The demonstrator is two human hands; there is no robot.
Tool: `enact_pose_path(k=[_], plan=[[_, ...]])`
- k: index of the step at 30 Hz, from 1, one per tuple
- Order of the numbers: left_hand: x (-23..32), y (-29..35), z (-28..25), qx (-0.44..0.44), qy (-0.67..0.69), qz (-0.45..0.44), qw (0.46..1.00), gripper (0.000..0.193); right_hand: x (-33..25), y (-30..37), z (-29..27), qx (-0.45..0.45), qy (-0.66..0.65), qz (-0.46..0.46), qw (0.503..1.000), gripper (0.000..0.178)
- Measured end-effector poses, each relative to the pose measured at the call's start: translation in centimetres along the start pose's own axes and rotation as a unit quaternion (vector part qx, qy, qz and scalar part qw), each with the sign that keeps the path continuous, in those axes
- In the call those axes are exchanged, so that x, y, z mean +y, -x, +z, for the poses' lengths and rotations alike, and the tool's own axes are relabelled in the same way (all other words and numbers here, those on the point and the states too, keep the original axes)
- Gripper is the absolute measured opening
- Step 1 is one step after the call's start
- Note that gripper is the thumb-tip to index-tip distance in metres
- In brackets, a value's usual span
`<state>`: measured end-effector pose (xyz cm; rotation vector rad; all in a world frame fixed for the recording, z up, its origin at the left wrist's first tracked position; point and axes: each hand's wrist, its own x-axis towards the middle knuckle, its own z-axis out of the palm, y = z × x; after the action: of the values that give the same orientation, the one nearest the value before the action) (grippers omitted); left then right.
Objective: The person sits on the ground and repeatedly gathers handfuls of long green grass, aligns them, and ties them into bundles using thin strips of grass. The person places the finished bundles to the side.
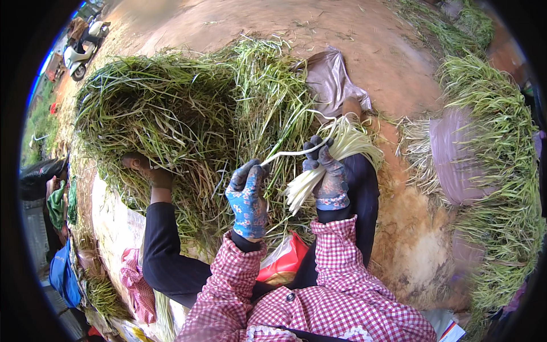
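My left hand [248,199], in a blue flowered glove with dark fingertips, pinches the end of one long pale stalk [290,153]. That stalk runs across to my right hand [331,181], gloved the same way. Wrapped in the right hand's fingers is a bundle of slender whitish-green stalks [354,141], their pale ends fanning out below the palm. I cannot tell whether the single stalk touches the bundle. Both hands hang above my lap, in front of a large heap of tangled green stalks and leaves [154,108].
My bare left foot [145,169] rests against the heap. A greyish-purple plastic sheet [333,80] lies beyond my right knee. At right, long green bundles [484,137] lie with a purple wrap [456,154]. A red and white bag [288,259] is between my legs; a scooter [82,54] stands far left.
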<state>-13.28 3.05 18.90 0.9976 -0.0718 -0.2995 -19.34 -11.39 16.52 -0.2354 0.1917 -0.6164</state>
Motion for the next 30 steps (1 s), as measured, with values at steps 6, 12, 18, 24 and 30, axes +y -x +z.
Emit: enact_pose_path(k=[6, 12, 18, 24, 30], plan=[[-0.4, 1.8, 3.7, -0.087, -0.308, 0.196, 0.927, 0.018, 0.7, -0.4, -0.1, 0.016, 0.072, 0.026, 0.997, 0.056], [-1.2, 2.1, 2.6, -0.145, -0.324, 0.364, 0.861, 0.025, 1.1, -0.6, 0.1, -0.028, 0.08, 0.006, 0.996, 0.045], [-1.6, 2.8, 2.8, -0.15, -0.346, 0.227, 0.898, 0.019, 0.4, -0.7, -0.3, 0.041, 0.037, 0.024, 0.998, 0.028], [-2.8, -4.1, -3.0, -0.13, -0.389, 0.268, 0.872, 0.015, -6.3, 2.3, 3.3, -0.126, 0.027, -0.17, 0.977, 0.027], [-10.5, -14.4, -9.1, -0.042, -0.464, 0.13, 0.875, 0.019, -5.8, 2.0, 4.7, -0.244, -0.094, -0.158, 0.952, 0.028]])
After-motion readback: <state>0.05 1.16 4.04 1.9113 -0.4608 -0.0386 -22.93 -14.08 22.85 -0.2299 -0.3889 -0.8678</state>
